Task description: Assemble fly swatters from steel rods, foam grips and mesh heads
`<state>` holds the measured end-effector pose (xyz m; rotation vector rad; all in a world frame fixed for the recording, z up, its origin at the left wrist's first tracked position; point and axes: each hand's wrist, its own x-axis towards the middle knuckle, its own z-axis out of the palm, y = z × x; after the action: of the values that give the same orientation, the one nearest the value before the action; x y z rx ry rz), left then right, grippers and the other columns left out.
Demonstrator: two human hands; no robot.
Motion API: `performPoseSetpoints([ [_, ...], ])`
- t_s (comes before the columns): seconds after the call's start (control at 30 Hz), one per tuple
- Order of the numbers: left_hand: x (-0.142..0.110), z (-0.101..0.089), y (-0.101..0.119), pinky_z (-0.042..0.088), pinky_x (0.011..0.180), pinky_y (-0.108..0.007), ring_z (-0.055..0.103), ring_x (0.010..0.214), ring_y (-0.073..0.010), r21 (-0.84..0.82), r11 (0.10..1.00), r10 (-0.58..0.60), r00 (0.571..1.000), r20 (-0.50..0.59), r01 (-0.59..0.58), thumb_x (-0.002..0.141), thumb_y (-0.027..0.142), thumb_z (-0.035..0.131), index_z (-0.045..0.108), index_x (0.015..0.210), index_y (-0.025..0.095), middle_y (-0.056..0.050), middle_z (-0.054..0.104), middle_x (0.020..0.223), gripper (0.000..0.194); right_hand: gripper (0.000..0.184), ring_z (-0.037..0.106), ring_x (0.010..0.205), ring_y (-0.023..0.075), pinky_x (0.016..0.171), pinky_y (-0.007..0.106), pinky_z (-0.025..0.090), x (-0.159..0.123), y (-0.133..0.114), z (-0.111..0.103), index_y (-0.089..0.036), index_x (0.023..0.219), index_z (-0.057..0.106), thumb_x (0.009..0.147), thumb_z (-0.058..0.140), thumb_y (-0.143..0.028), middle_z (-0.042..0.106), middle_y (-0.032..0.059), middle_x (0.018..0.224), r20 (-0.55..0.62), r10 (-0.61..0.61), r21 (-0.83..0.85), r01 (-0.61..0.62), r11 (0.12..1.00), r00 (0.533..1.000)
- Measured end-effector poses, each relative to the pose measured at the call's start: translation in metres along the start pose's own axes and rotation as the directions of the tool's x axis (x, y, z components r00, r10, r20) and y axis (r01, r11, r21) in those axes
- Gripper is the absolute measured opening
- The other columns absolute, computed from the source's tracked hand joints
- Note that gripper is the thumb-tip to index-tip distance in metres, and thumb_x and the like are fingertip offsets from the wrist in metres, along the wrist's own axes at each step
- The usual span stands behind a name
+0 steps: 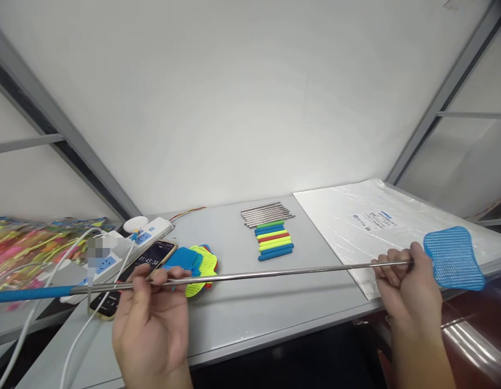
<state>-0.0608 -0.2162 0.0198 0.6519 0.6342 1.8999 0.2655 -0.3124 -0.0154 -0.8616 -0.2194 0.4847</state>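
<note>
A telescopic fly swatter point(275, 273) is stretched out long across my view, above the table. Its blue handle point(32, 294) points left, and its blue mesh head point(455, 258) is at the right. My left hand point(153, 319) is closed round the metal tube near the handle, palm up. My right hand point(408, 281) grips the thin end of the tube just beside the head. Behind the tube lie loose swatter heads point(204, 267) in blue, yellow and red. Several coloured handles point(275, 240) lie in a row, with metal tubes point(267, 213) behind them.
A phone showing a timer point(155, 256) lies at the left by a white power strip point(147, 232) with cables. Bagged colourful items point(40, 243) are at the far left. A white plastic package point(343, 216) covers the right of the table point(242, 319). A white wall point(250, 108) stands behind.
</note>
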Motion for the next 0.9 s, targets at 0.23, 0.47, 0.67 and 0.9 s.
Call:
performPoseSetpoints([
  [0.23, -0.012, 0.008, -0.024, 0.061, 0.069, -0.034, 0.071, 0.079, -0.0195, -0.03, 0.997, -0.074, 0.997, 0.009, 0.074, 0.089, 0.034, 0.065, 0.06, 0.081, 0.019, 0.004, 0.062, 0.069, 0.017, 0.043, 0.02, 0.041, 0.0086, 0.043, 0.026, 0.025, -0.008, 0.003, 0.002, -0.021, 0.056, 0.026, 0.09, 0.052, -0.027, 0.023, -0.0079, 0.047, -0.086, -0.144, -0.006, 0.144, 0.99, 0.986],
  [0.47, -0.048, 0.025, -0.05, 0.061, 0.078, -0.04, 0.069, 0.104, -0.0282, -0.002, 0.983, -0.181, 0.971, 0.157, 0.183, 0.086, 0.042, 0.069, 0.061, 0.089, 0.022, 0.0, 0.071, 0.082, 0.022, 0.047, 0.026, 0.046, 0.0076, 0.045, 0.025, 0.026, -0.056, 0.038, 0.044, -0.02, 0.057, 0.032, 0.092, 0.056, -0.041, 0.027, -0.0081, 0.053, 0.094, -0.001, 0.029, -0.002, 1.0, 0.996],
  [0.67, -0.055, 0.024, -0.041, 0.062, 0.076, -0.045, 0.072, 0.097, -0.0292, 0.013, 0.987, -0.158, 0.967, 0.199, 0.159, 0.085, 0.042, 0.07, 0.062, 0.088, 0.022, -0.001, 0.073, 0.088, 0.022, 0.05, 0.032, 0.049, 0.0076, 0.043, 0.022, 0.022, -0.067, 0.057, 0.044, -0.018, 0.061, 0.049, 0.088, 0.055, -0.06, 0.037, -0.0049, 0.058, 0.259, 0.173, -0.075, -0.159, 0.984, 0.95],
  [0.9, -0.033, 0.017, -0.022, 0.063, 0.068, -0.038, 0.074, 0.085, -0.0246, 0.024, 1.0, -0.006, 0.999, 0.041, 0.005, 0.088, 0.041, 0.066, 0.062, 0.084, 0.022, 0.001, 0.073, 0.081, 0.02, 0.041, 0.026, 0.04, 0.0065, 0.04, 0.022, 0.029, -0.04, 0.042, 0.035, -0.022, 0.074, 0.049, 0.083, 0.058, -0.061, 0.037, -0.0093, 0.054, 0.191, 0.172, 0.159, -0.204, 0.966, 0.966],
])
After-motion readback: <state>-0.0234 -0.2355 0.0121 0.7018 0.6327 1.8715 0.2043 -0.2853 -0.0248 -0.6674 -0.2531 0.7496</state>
